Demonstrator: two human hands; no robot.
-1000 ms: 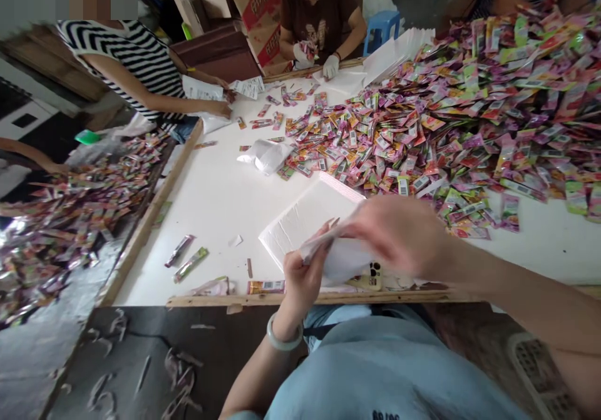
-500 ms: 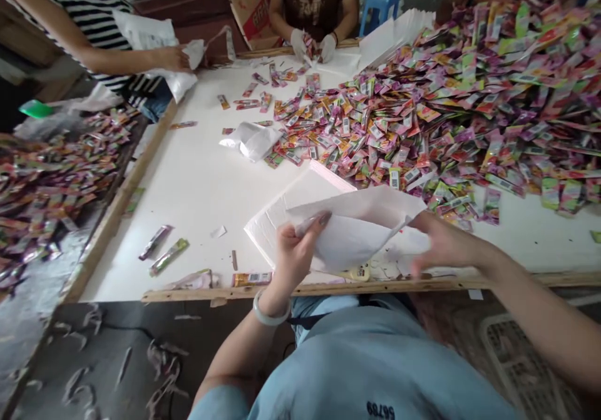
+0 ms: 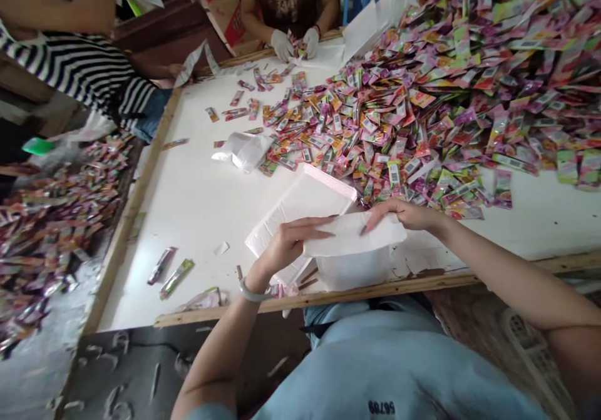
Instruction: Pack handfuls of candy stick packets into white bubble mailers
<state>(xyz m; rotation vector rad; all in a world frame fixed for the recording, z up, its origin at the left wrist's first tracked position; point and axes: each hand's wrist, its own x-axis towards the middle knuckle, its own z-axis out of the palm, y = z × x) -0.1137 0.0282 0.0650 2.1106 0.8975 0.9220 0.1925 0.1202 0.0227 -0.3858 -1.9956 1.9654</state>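
Both hands hold a white mailer envelope (image 3: 359, 235) near the table's front edge, its upper part folded over in a band and its lower part hanging towards me. My left hand (image 3: 288, 241) grips the left end, fingers stretched across the front and thumb hidden. At the upper right, my right hand (image 3: 397, 212) pinches the fold with its fingertips over the front. What the envelope contains, if anything, cannot be seen. Behind my left hand lies a flat white padded mailer (image 3: 307, 198) with a pink strip along its far edge.
A large heap of colourful sachets (image 3: 422, 107) covers the table's right and back. A plump white package (image 3: 244, 151) lies left of it. Two sachets (image 3: 176, 279) lie at the front left. Across the table, a person's gloved hands (image 3: 295, 46) hold sachets beside stacked white envelopes (image 3: 380, 22).
The envelope's loose upper part has been folded down and flattened. My right hand has moved up and left onto it. The co-worker at the left has shifted, and the white bags left their hands.
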